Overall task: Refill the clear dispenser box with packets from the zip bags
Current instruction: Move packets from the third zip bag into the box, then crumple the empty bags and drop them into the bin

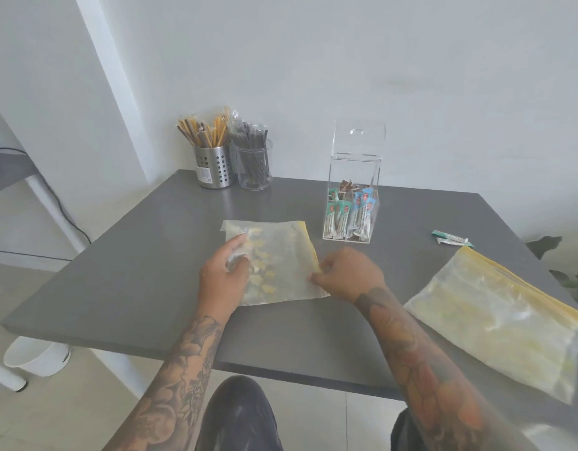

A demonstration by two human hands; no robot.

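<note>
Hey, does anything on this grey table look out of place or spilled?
Two loose green-and-white packets lie on the dark grey table, right of the clear acrylic dispenser box, outside both box and bags. Nothing looks spilled or damaged.

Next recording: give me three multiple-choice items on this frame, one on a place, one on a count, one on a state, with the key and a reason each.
1. Where do the two loose packets lie?
A. on the table right of the clear dispenser box
B. inside the steel cup
C. on the floor

2. How many zip bags are on the table?
A. one
B. two
C. four

3. What is the state of the dispenser box lid?
A. shut flat
B. lying on the table
C. raised open

Key: 1 A, the packets sit on the grey top beyond the box's right side. 2 B, one zip bag lies under the left hand and right hand, and a second bag lies at the right edge. 3 C, the lid stands up above the box's open top.
</note>
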